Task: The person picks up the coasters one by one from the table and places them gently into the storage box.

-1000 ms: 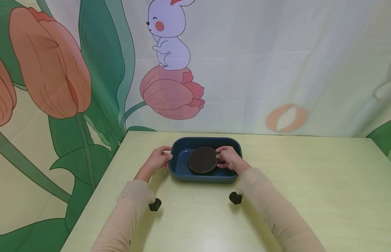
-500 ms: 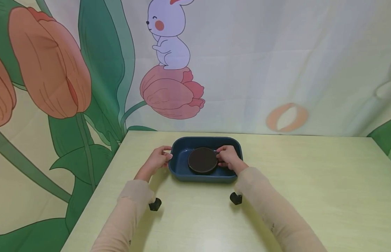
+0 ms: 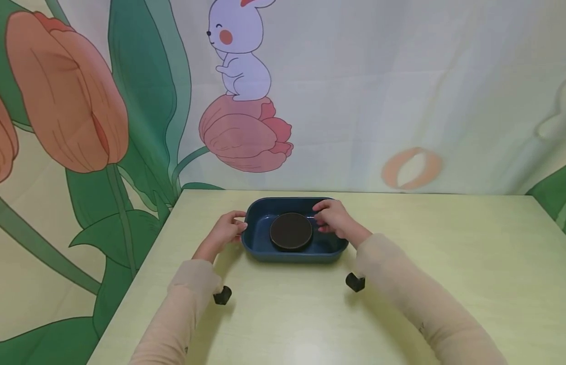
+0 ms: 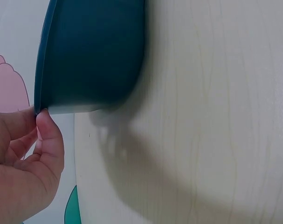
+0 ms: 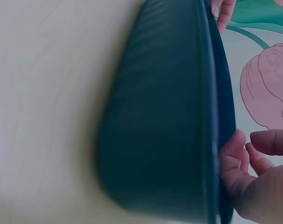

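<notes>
A dark blue rectangular tub [image 3: 292,258] with rounded corners sits on the table. Inside it lies a round dark brown disc-shaped thing [image 3: 290,231], whose exact kind I cannot tell. My left hand [image 3: 226,230] pinches the tub's left rim; thumb and finger meet on the edge in the left wrist view, where the hand [image 4: 31,158] is at lower left. Over the tub's right end hovers my right hand [image 3: 335,219], fingers loosely bent and holding nothing, apart from the disc. The right wrist view has that hand [image 5: 258,172] by the rim; the disc is hidden there.
The pale wooden table [image 3: 429,274] spreads out in front and to the right. A printed curtain [image 3: 347,101] with tulips and a rabbit hangs right behind its back edge. Black mounts [image 3: 355,282] stick out below both sleeves.
My right hand has let go of the disc and moved up and right, away from it. The disc stays in the tub; my left hand keeps its grip on the rim.
</notes>
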Available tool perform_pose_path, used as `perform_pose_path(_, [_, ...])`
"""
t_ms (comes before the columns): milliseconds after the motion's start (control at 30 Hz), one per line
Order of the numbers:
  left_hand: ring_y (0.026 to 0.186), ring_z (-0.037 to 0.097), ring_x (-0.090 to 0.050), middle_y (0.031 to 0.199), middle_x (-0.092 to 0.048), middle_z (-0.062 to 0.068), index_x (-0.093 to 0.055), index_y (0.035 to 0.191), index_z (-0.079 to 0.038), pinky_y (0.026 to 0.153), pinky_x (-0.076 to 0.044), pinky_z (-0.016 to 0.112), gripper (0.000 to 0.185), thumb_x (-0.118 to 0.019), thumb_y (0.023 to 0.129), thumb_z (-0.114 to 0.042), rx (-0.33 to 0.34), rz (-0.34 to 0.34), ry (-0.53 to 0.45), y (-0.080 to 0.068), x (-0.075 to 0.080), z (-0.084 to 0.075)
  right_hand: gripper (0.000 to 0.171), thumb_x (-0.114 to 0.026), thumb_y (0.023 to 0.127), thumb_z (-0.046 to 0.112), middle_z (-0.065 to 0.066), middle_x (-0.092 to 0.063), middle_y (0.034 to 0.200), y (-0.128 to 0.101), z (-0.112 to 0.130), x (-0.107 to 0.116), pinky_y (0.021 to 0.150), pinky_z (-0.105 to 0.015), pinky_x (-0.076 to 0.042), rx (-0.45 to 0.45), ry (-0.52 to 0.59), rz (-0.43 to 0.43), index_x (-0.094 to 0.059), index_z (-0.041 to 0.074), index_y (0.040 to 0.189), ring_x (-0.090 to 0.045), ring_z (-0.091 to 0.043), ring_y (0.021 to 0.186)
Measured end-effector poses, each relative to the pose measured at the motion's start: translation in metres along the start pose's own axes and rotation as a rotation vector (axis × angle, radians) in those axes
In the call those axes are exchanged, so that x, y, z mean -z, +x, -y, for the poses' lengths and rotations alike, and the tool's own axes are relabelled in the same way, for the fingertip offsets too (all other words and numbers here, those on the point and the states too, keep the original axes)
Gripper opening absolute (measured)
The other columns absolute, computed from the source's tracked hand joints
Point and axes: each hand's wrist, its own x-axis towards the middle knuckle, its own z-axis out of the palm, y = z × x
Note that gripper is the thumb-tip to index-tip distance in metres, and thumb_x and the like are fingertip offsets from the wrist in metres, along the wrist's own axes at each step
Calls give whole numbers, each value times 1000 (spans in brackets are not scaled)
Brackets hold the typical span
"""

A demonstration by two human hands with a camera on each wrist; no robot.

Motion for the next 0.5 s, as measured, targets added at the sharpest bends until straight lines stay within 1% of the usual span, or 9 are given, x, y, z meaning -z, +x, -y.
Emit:
perform_pose_path(133, [76, 18, -52, 104, -52, 15, -41, 128, -7, 64, -47, 25, 38, -47, 90, -7, -1, -6, 3, 1, 1, 2, 35, -45, 85, 0, -5, -46, 80, -5, 2, 17, 54, -23, -47, 31, -30, 30, -43, -5, 120, -45, -14, 64])
perform_pose_path(267, [77, 19, -53, 106, -52, 16, -41, 128, -7, 63, -47, 23, 38, -48, 90, -8, -5, -17, 8, 2, 2, 4, 34, -44, 86, 2, -5, -47, 84, -12, 5, 34, 57, -23, -47, 40, -59, 30, -44, -4, 120, -45, -16, 69])
perform_pose_path(367, [77, 18, -53, 106, -52, 16, -41, 128, -6, 63, -47, 22, 38, -48, 90, -8, -12, -17, 11, 2, 4, 5, 34, -44, 86, 2, -4, -46, 84, -15, 4, 45, 57, -24, -47, 44, -74, 28, -43, -5, 120, -46, -15, 67])
perform_pose_path(500, [75, 17, -52, 105, -51, 16, -40, 128, -5, 63, -48, 22, 39, -47, 90, -8, -15, -6, 1, 1, 7, 7, 35, -44, 86, 2, -5, -47, 84, -17, 0, 57, 58, -24, -47, 58, -97, 34, -41, -7, 120, -48, -15, 66])
